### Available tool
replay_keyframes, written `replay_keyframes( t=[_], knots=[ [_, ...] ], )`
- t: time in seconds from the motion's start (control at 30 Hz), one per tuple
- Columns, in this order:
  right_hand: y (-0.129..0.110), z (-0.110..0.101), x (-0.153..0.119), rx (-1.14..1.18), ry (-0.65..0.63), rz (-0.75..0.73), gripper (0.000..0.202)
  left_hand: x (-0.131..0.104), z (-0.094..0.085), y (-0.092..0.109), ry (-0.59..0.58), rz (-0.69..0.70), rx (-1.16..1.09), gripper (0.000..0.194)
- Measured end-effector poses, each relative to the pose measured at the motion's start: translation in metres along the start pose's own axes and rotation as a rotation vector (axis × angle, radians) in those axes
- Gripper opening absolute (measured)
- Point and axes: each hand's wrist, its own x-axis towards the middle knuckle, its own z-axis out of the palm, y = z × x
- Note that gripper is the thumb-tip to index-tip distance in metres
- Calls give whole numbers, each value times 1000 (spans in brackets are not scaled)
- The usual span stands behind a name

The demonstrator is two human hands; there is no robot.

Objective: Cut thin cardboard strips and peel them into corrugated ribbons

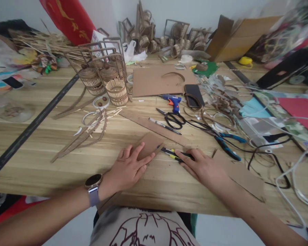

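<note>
Table: broad pale wood-grain table [156,191], beneath both hands; black strip [38,120] runs diagonally on it, left of the left hand.
Wall: pale wall [105,10], beyond both hands; red banner with gold marks [69,20] in front of it, far left.
Carton: open brown cardboard box [236,44], table's far side, beyond the right hand.
Sheet: flat brown cardboard sheet [154,82], beyond the hands.
Baskets: round slatted baskets in brown frames [91,82], beyond the left hand.
Left hand: bare left hand [129,167], fingers spread, flat on small brown cardboard piece [149,143].
Right hand: bare right hand [205,167], narrow, holding slim black-and-yellow tool [173,153]; tip at the piece's right edge.
Scissors: black-handled metal scissors [175,120], beyond the tool.
Glue gun: blue glue gun with orange trigger [173,100], beyond the scissors.
</note>
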Motion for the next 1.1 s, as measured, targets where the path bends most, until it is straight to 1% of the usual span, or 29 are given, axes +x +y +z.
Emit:
replay_keyframes(
  t=[0.13,0.27,0.47,0.6,0.7,0.8,0.87,0.93,1.0,1.1],
  knots=[
    [-6,0,0,12,23,-10,39,0,-2,1,-7,-4,6,48],
    [-10,-1,-3,-1,15,-21,40,1,-1,0,1,8,2,48],
    [-18,-1,4,20,24,11,39,-2,5,-3,53,24,14,48],
    [-20,2,10,80,46,35,39,-4,3,-5,101,43,5,52],
    [-14,1,21,102,78,48,41,5,-3,-6,151,20,6,53],
    [-4,0,40,83,76,96,43,23,-9,-11,181,-28,19,51],
    [4,0,53,73,41,108,42,35,-11,-18,149,-39,22,50],
    [10,0,63,79,5,83,41,43,-11,-28,87,3,22,50],
    [15,0,68,97,-18,39,40,47,-10,-37,49,53,22,50],
    [20,1,72,108,-30,-10,40,48,-8,-46,44,97,15,49]
  ],
)
